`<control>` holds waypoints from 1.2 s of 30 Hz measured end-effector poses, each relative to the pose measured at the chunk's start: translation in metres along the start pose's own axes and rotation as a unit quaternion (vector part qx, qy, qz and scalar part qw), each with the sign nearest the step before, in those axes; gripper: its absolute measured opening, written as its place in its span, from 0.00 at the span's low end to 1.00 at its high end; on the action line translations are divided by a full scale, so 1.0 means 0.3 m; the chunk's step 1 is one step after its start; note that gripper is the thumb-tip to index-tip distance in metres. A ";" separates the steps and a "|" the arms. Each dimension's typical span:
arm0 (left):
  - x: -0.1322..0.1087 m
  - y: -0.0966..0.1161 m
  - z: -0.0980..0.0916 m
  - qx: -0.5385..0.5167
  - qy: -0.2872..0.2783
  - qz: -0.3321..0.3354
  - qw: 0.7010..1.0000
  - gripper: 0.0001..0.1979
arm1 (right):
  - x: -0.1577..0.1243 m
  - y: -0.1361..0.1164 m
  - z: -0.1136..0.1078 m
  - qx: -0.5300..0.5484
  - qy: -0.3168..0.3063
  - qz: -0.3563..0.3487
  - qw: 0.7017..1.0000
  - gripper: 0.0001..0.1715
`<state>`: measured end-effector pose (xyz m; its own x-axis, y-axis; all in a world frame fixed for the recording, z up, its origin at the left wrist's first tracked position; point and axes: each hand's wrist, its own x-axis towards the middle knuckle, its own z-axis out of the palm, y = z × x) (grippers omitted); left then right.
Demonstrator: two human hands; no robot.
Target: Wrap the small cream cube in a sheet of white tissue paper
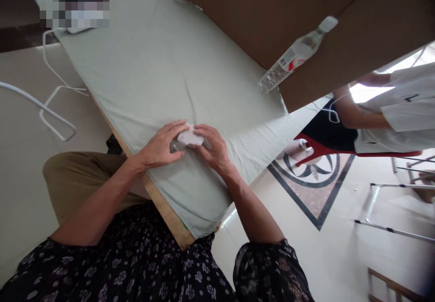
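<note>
Two hands (162,145) (215,148) half-curled: right grips white object (190,137), left touches it.

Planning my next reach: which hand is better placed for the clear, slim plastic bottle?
Likely right: the right hand is nearer the bottle, the left hand farther. Both are at the small whitish object, its material unclear.

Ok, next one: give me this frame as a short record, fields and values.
Left hand: curved at the white item's left side; grip unclear
Right hand: fingers and thumb around the item's right side
White item: small, between both hands; exact kind unclear
Surface: pale cloth over a table
Nearby: clear bottle with a pale cap, beside a large brown panel
Other person: white sleeve at far right
</note>
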<state>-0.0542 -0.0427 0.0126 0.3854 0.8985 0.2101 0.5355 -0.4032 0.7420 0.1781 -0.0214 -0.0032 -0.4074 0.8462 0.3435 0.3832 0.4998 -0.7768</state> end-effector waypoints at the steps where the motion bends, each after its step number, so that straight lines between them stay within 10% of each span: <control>1: 0.005 0.000 -0.003 -0.011 0.006 -0.007 1.000 0.33 | 0.014 -0.006 0.008 0.044 0.008 0.042 0.998 0.16; 6: 0.022 0.009 -0.014 -0.174 -0.046 -0.124 0.976 0.27 | 0.042 -0.055 0.034 0.180 -0.026 0.214 0.960 0.28; 21: 0.040 0.034 -0.006 -0.357 -0.025 -0.186 0.915 0.24 | 0.036 -0.055 0.023 0.258 -0.020 0.211 0.943 0.33; 36: 0.034 0.028 -0.028 -0.295 -0.036 -0.173 0.939 0.18 | 0.116 -0.050 0.073 0.308 0.054 0.191 0.930 0.17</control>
<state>-0.0522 -0.0356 0.0264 0.3262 0.9354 -0.1363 0.1370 0.0958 0.9859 0.1399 -0.0035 0.0088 -0.2401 0.9707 0.0052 -0.0788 -0.0142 -0.9968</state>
